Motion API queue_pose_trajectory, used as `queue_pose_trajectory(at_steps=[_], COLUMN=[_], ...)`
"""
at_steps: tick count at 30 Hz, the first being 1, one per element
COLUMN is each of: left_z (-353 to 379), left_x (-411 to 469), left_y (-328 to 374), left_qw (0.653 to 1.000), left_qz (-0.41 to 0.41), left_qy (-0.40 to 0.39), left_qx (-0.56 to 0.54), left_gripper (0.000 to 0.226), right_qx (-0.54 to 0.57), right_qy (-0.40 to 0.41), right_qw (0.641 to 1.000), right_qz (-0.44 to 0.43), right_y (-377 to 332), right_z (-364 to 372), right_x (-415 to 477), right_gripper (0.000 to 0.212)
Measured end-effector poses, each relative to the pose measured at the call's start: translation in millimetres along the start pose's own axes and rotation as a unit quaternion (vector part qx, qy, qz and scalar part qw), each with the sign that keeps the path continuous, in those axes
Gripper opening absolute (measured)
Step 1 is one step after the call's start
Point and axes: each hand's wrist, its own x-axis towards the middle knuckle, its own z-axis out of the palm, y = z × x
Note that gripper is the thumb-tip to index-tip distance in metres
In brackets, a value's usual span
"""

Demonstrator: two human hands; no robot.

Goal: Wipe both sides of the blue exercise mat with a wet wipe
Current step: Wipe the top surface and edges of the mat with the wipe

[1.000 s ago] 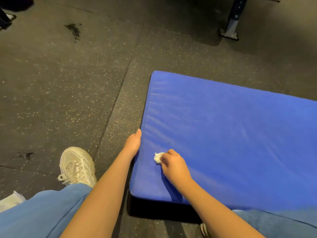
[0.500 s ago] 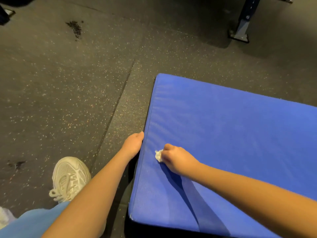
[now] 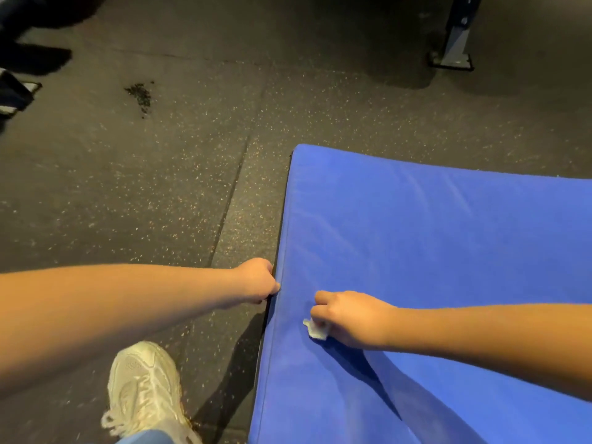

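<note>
Blue exercise mat [image 3: 448, 267], lying on the rubber floor [image 3: 128, 203], is steadied at its edge by the left hand [image 3: 256, 280] with curled fingers, while a wet wipe [image 3: 315, 328] is pinched against it by the right hand [image 3: 349, 315].

We see blue mat [image 3: 432, 267] flat on floor [image 3: 160, 187]; crumpled white wipe [image 3: 315, 330] under our right fingers [image 3: 323, 295], touching mat top.

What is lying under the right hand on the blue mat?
A crumpled white wet wipe, held by the right hand against the blue mat. Only one corner shows; the rest is covered by the curled fingers.
</note>
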Motion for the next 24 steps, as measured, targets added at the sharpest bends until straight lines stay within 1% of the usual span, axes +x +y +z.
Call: queue_pose_trajectory(at_steps=[3, 5, 7, 8, 10, 11, 12, 13, 14, 16, 18, 19, 20, 21, 23, 24], left_z=[-4.9, -3.8, -1.7, -0.4, 1.1, 1.5, 2.2, 2.5, 3.4, 5.9, 7.3, 7.4, 7.6, 7.4, 6.8, 7.0], left_x=[-3.1, -5.2, -5.7, -5.7, -7.3, -6.3, -4.2, -1.4, 2.9, 10.6, 18.0, 20.2, 21.5, 22.1, 24.2, 24.5], left_y=[4.7, 7.0, 6.5, 5.7, 7.9, 10.3, 12.9, 14.8, 15.2, 11.9, 5.4, 3.3, 1.8, 1.9, 2.2, 2.2], left_qw=[1.000, 1.000, 0.999, 0.998, 0.995, 0.993, 0.991, 0.989, 0.988, 0.983, 0.979, 0.977, 0.975, 0.973, 0.972, 0.972], left_qz=[-0.005, -0.015, -0.016, -0.011, -0.002, 0.005, 0.012, 0.018, 0.023, 0.025, 0.020, 0.018, 0.018, 0.018, 0.020, 0.023], left_qy=[-0.001, 0.004, 0.017, 0.028, 0.051, 0.057, 0.061, 0.065, 0.069, 0.076, 0.076, 0.074, 0.074, 0.074, 0.074, 0.073], left_qx=[-0.012, -0.025, -0.041, -0.052, -0.088, -0.107, -0.120, -0.129, -0.139, -0.166, -0.188, -0.198, -0.209, -0.216, -0.222, -0.222], left_gripper=[0.012, 0.000, 0.008, 0.009, 0.007, 0.010, 0.015, 0.019, 0.020, 0.019, 0.016, 0.015, 0.015, 0.015, 0.015, 0.015], right_qx=[0.079, 0.109, 0.128, 0.140, 0.177, 0.195, 0.204, 0.209, 0.218, 0.221, 0.176, 0.157, 0.148, 0.150, 0.170, 0.193], right_qy=[0.153, 0.235, 0.300, 0.329, 0.375, 0.387, 0.394, 0.395, 0.385, 0.341, 0.307, 0.301, 0.308, 0.327, 0.362, 0.369], right_qw=[0.985, 0.966, 0.942, 0.925, 0.881, 0.864, 0.859, 0.865, 0.877, 0.908, 0.933, 0.938, 0.935, 0.924, 0.883, 0.866], right_qz=[-0.010, 0.025, 0.082, 0.125, 0.228, 0.257, 0.256, 0.229, 0.187, 0.104, 0.063, 0.068, 0.091, 0.133, 0.243, 0.277], right_y=[4.0, 6.9, 14.3, 19.4, 31.2, 33.1, 30.3, 23.6, 14.4, -0.1, 6.2, 15.4, 25.4, 34.9, 51.0, 52.6], right_z=[17.6, 30.1, 35.9, 36.0, 37.0, 39.9, 43.5, 47.6, 50.4, 53.2, 53.0, 54.1, 55.9, 56.6, 53.8, 53.2], right_x=[-15.0, -17.7, -11.5, -7.2, 0.0, 1.4, 1.5, -0.1, -4.4, -16.0, -20.3, -20.0, -18.8, -16.5, -9.0, -5.9], right_gripper=[0.017, 0.017, 0.021, 0.021, 0.017, 0.015, 0.015, 0.016, 0.019, 0.027, 0.029, 0.030, 0.028, 0.024, 0.019, 0.018])
